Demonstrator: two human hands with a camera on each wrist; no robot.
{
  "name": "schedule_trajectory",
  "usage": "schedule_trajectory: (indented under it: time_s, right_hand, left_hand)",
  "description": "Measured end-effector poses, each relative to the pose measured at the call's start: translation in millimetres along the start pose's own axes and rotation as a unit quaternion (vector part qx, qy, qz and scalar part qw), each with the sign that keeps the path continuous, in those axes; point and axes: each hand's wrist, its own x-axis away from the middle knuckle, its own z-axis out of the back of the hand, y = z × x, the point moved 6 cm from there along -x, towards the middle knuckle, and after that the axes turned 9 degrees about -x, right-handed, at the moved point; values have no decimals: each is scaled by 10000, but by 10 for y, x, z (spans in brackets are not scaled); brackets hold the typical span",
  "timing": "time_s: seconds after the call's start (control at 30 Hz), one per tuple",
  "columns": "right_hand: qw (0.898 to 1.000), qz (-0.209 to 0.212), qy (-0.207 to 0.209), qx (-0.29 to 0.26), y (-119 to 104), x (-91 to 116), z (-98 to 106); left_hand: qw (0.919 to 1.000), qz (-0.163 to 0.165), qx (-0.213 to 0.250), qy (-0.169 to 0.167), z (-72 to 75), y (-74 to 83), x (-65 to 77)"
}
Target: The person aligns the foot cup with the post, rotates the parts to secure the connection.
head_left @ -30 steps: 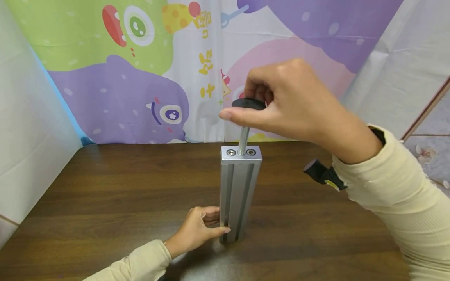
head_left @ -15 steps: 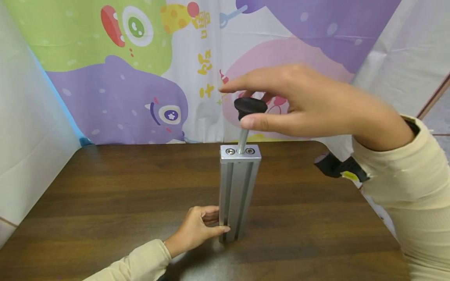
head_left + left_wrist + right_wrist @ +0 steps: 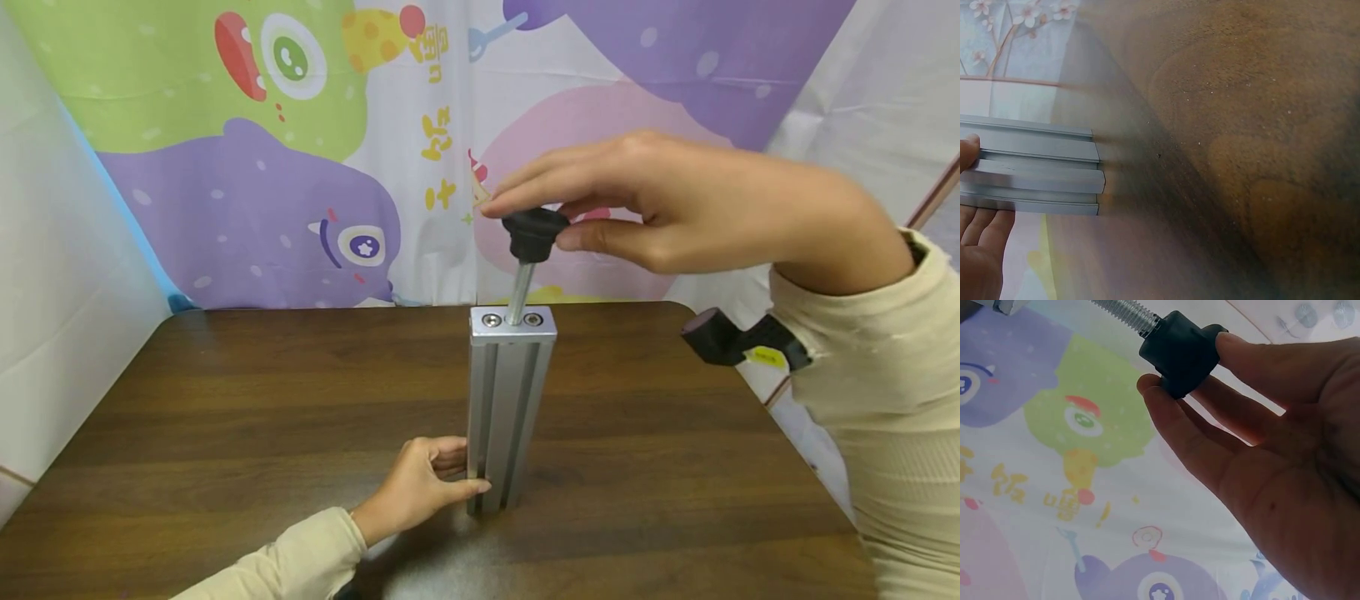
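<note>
An aluminium profile [image 3: 506, 417] stands upright on the table, grooved along its sides, with a metal end plate [image 3: 532, 335] on top. Two screws show in the plate. From the plate's middle rises a threaded metal stem [image 3: 1125, 315], topped by a black levelling foot [image 3: 534, 237]. My right hand [image 3: 660, 204] pinches the foot's wide rim, thumb [image 3: 1254, 353] on one side and fingers on the other. Low on the profile, my left hand [image 3: 416, 487] grips its left edge. In the left wrist view the profile [image 3: 1035, 169] lies between thumb and fingers, its lower end visible.
The table [image 3: 262, 400] is dark wood. A curtain [image 3: 300, 217] with cartoon figures hangs behind it, and white sheeting [image 3: 75, 275] flanks the left side. On my right sleeve sits a black wrist camera mount [image 3: 742, 340].
My right hand let its fingers spread off the levelling foot, shifted right, then brought them back to its rim. The foot leans about as before; my left hand has stayed on the profile.
</note>
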Motion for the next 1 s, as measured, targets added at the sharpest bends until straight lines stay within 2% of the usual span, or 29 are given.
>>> schedule_trajectory:
  time_s: [0.2,0.53,0.8,0.9,1.0]
  right_hand:
    - [9997,-112,-20,206,-9,-27,-2]
    - [9999,16,56,157,-31,-63,-14]
    - [9996,-63,124,239,-7,-52,-29]
    - [9987,-121,247,421,20,-55,-47]
    - [9954,-351,573,680,62,-73,-61]
  left_hand:
    - [10000,-4,-47,-2,-2,-4,-6]
    - [9999,0,-123,-14,-5,14,-9]
    - [9999,25,-139,2,-7,19,-7]
    - [9999,24,-152,13,-6,21,-5]
    - [9998,35,-189,31,-6,23,-3]
